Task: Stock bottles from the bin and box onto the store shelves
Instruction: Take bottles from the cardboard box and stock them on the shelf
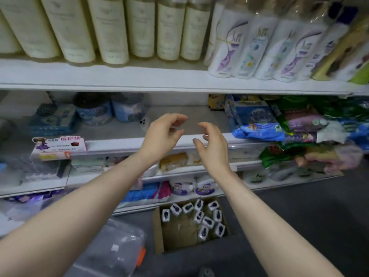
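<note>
My left hand and my right hand hover side by side in front of a bare stretch of the middle shelf. Both have loosely curled fingers and hold nothing. On the floor below, a cardboard box holds several small white-capped bottles standing along its right side. A clear plastic bin with an orange latch sits to the left of the box. One small white bottle with a black mark stands on the middle shelf, left of my left hand.
The top shelf carries tall cream bottles and white-purple bottles. On the middle shelf, blue round tins stand at the left and soft packets pile at the right. Lower shelves hold mixed goods.
</note>
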